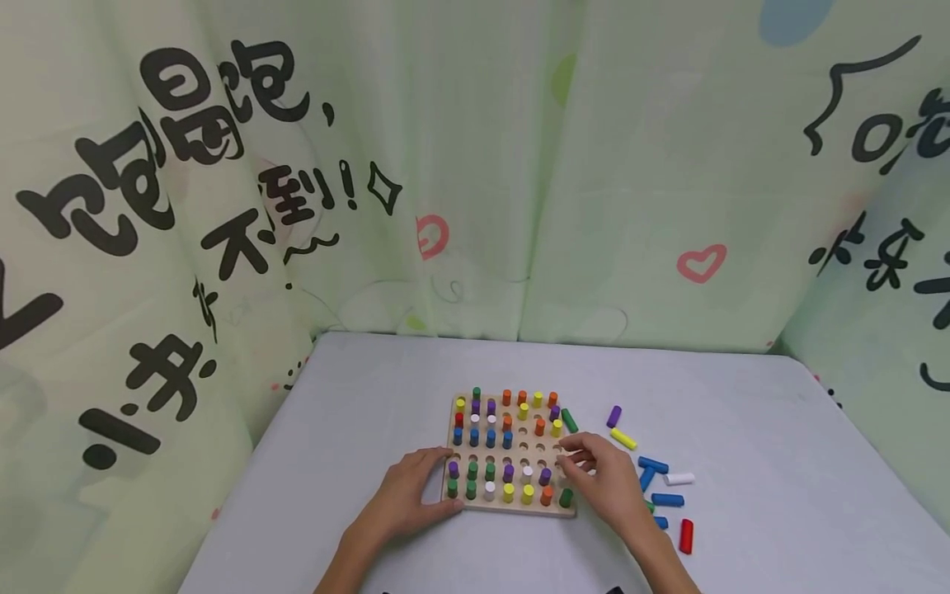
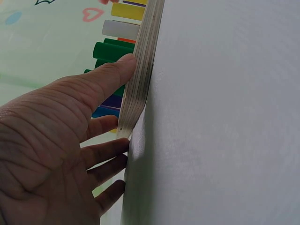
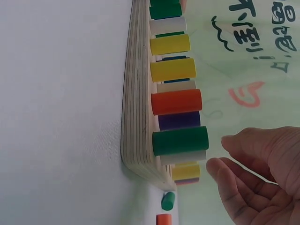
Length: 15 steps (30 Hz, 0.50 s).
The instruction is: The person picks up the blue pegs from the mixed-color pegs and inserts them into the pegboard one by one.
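A wooden pegboard lies on the table, its holes partly filled with upright coloured pegs. My left hand steadies its near left corner. The left wrist view shows that thumb against the front edge and the fingers along the side. At the board's right edge hovers my right hand, thumb and fingers slightly bent and apart, with nothing visible between them. In the right wrist view its fingertips are close to a standing green peg but do not touch it. An orange peg stands beside that one.
Loose pegs lie right of the board: a purple peg, a yellow peg, a white peg, a red peg and several blue ones. A green peg touches or nearly touches the board's right side. Printed curtains surround the table.
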### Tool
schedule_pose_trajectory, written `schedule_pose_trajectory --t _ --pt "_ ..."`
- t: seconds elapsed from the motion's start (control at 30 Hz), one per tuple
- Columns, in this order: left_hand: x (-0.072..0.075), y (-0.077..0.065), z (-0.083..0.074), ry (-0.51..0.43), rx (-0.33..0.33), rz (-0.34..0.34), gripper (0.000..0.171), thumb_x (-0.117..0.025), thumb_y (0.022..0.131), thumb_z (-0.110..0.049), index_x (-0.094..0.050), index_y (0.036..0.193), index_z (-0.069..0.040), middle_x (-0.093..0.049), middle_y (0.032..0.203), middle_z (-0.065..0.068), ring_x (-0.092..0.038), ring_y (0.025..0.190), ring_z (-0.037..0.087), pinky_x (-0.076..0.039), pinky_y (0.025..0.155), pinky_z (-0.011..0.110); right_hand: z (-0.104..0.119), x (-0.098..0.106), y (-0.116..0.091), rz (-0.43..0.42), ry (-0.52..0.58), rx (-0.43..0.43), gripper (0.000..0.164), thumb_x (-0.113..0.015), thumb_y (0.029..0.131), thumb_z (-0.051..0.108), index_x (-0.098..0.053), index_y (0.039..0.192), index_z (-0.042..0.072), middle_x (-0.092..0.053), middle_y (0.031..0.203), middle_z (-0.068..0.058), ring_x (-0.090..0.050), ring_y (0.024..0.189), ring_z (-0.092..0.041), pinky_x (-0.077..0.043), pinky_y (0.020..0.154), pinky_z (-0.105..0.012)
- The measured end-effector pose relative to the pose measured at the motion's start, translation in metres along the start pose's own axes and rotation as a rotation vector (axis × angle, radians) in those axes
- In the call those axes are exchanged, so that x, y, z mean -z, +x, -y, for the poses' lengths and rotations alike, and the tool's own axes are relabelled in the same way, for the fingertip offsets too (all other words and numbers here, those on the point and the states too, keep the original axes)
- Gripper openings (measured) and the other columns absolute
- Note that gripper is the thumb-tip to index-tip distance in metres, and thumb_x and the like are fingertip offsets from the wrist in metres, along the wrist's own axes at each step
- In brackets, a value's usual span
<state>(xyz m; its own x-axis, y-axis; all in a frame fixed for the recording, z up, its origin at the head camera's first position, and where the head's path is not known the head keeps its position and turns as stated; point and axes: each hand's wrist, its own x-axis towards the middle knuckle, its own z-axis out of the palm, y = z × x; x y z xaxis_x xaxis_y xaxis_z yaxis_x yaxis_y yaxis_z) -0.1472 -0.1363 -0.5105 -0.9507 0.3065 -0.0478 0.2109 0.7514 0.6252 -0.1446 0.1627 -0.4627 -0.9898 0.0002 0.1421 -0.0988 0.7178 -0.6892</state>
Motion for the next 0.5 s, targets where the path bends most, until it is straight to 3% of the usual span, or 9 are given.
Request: schedule_pose_trajectory --t 0.23,0.5 --pt "0.0003 0.0003 -0.0011 0.005 0.008 -0.002 0.078 -0.08 0.084 -0.053 -0.052 0.146 -0.014 -0.054 0.148 0.015 -0.047 0.138 0.039 -0.038 0.112 0.066 -0.0026 0.0055 0.0001 -0.003 -0.023 -0.026 0.022 -0.078 0.091 0.009 -0.072 0.112 0.006 -0.073 0.105 -0.004 -0.067 0.089 -0.015 -0.06 0.076 -0.026" --pt "0.0007 -0.0006 -0.0013 0.016 0.01 0.001 0.079 -0.08 0.083 -0.053 -0.052 0.146 -0.014 -0.054 0.147 0.016 -0.048 0.138 0.04 -0.039 0.111 0.066 -0.0093 0.0105 -0.0038 -0.007 -0.037 -0.044 0.022 -0.079 0.09 0.01 -0.073 0.111 0.005 -0.073 0.103 -0.005 -0.066 0.087 -0.015 -0.056 0.073 -0.018"
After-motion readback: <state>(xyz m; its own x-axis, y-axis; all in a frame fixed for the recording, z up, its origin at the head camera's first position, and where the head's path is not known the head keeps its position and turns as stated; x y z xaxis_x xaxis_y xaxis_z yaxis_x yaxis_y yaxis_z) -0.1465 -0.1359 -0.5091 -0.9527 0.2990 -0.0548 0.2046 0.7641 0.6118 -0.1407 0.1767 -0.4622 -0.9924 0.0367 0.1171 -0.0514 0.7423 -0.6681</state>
